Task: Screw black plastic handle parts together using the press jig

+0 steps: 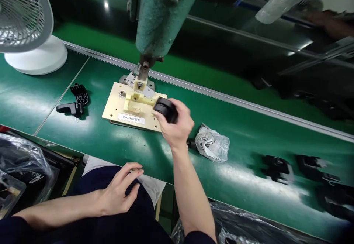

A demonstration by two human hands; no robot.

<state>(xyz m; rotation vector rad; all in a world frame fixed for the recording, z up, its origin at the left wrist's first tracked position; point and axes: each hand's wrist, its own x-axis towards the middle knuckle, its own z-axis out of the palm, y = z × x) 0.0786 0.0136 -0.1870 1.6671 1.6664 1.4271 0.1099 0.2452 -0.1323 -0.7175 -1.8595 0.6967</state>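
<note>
- Black rounded part: held by the right hand at the right end of the cream fixture plate; whether it touches the plate cannot be determined.
- Risk, slip: the part appears smooth and only one hand supports it; a weak grip could drop it onto the plate or the worktop.
- Risk, misalignment: a tilted part could catch on the yellow block and seat badly, should it be set there.
- Risk, pinch: the metal tip under the green machine column stands over the plate; fingers placed beneath it could be caught if it descended. At present they are to one side.
- Risk, disturbance: the plastic bag lies just beside the right wrist; a careless sweep could shift it.
- Right fingers: closed around the part, thumb on the near side.
- Left hand: nothing held; fingers loosely curled and slightly spread above the lap, clear of the plate.
</note>
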